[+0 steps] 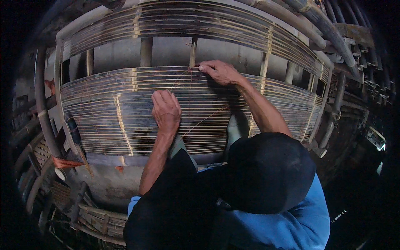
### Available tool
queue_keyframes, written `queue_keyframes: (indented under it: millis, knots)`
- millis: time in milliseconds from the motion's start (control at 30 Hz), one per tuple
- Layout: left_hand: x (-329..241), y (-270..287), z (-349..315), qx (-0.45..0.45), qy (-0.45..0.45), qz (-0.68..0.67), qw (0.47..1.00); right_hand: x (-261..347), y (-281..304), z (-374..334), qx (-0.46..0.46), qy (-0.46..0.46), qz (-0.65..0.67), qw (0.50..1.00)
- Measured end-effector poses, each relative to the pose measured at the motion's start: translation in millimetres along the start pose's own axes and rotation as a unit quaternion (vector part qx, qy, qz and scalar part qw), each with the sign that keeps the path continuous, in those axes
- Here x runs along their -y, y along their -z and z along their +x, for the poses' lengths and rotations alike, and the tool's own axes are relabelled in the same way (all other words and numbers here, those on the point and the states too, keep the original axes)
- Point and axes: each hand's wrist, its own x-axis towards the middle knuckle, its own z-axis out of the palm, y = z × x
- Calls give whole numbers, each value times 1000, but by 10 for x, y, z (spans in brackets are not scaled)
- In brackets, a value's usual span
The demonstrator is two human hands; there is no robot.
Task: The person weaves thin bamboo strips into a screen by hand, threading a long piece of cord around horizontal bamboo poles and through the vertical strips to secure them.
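A wide panel of thin pale bamboo slats point(158, 116) lies in front of me, crossed by several upright strips. Over its middle rows my left hand point(166, 110) is closed, its fingers curled in. A thin reddish cord point(191, 75) runs from those fingers up toward the panel's top slat. My right hand point(220, 73) is at that slat, farther away and to the right, with thumb and forefinger pinched together where the cord meets it. The exact grip of the right fingertips is too small to see clearly. Another loose reddish strand slants across the slats below the hands.
A bamboo pole frame point(41, 100) surrounds the panel, with more slats point(200, 21) across a gap at the far side. Orange wrapping point(66, 162) binds the near left corner. Stacked poles point(348, 41) stand at right, and a bamboo seat point(102, 223) at lower left.
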Motion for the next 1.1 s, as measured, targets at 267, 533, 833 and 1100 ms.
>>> queue_keyframes:
  millis: [267,533,833,1100]
  knots:
    - [215,-13,-125,-77,-69,-96,990,-110,-40,62,-12,25,14,1000]
    - [38,-2,-96,17,-42,53,998,-102,-43,62,-19,18,8,1000]
    - [294,-27,-246,-117,-72,-77,988,-19,4,30,1,7,45,999]
    - [158,41,-183,-24,-56,39,997,-19,-46,39,-18,7,36,999]
